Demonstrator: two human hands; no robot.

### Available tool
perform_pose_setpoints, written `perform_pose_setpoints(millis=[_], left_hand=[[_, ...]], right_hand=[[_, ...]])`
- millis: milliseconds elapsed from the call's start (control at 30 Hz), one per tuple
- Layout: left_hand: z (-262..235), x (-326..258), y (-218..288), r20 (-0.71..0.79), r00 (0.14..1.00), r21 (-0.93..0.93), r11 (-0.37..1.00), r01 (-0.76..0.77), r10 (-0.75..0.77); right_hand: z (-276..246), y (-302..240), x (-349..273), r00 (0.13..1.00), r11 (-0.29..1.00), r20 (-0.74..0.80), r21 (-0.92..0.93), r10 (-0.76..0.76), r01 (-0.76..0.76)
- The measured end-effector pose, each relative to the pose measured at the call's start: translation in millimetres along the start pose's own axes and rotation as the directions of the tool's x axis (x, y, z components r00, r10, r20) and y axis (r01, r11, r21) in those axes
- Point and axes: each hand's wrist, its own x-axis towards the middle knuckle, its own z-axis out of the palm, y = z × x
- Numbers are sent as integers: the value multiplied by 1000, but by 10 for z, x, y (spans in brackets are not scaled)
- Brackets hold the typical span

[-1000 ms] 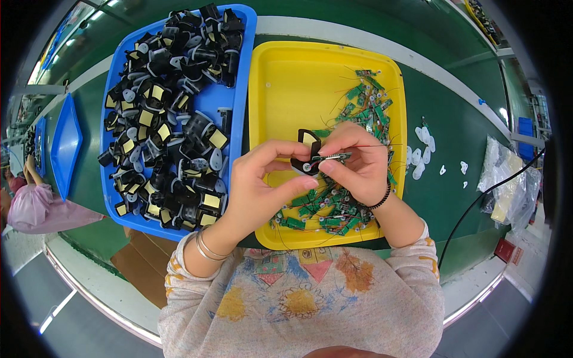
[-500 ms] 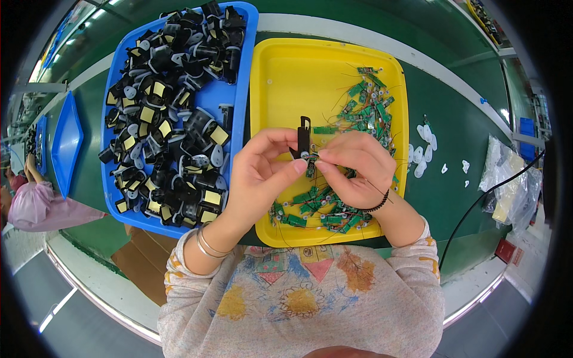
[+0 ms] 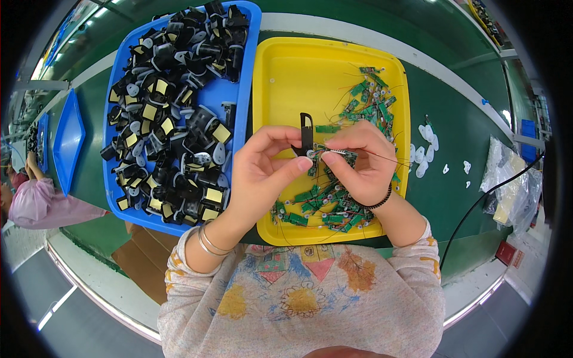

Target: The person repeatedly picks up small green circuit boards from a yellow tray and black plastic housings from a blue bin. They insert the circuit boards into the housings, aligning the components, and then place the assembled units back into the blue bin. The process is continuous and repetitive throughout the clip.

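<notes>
My left hand pinches a black plastic part, whose narrow looped end points away from me. In my right hand a small green circuit board is gripped between thumb and fingers, and thin wires stick out from it to the right. The board's left end meets the lower end of the black part at my left thumb tip; fingers hide how they join. Both hands are above the yellow tray, where many green circuit boards with thin wires lie along the right and near sides.
A blue tray heaped with black plastic parts stands at the left. White flat pieces lie on the green table to the right, near clear plastic bags and a black cable. Farther left, another person sits beside a blue tray.
My right hand has turned and shifted slightly, and the green board with its wires now shows between its fingers. My left hand keeps the black part almost still.
</notes>
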Motion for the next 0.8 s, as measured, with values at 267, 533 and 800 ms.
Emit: perform_pose_setpoints(millis=[267, 533, 800], left_hand=[[8, -1, -2, -13, 1000, -26, 1000, 13, -13], [0, 5, -9, 8, 1000, -80, 997, -10, 11], [-9, -10, -1, 38, 999, -51, 999, -7, 9]], right_hand=[[13, 20, 8, 985, 982, 32, -90, -167, 169], [24, -14, 16, 974, 974, 99, -80, -204, 212], [50, -24, 3, 971, 973, 122, -79, -206, 217]])
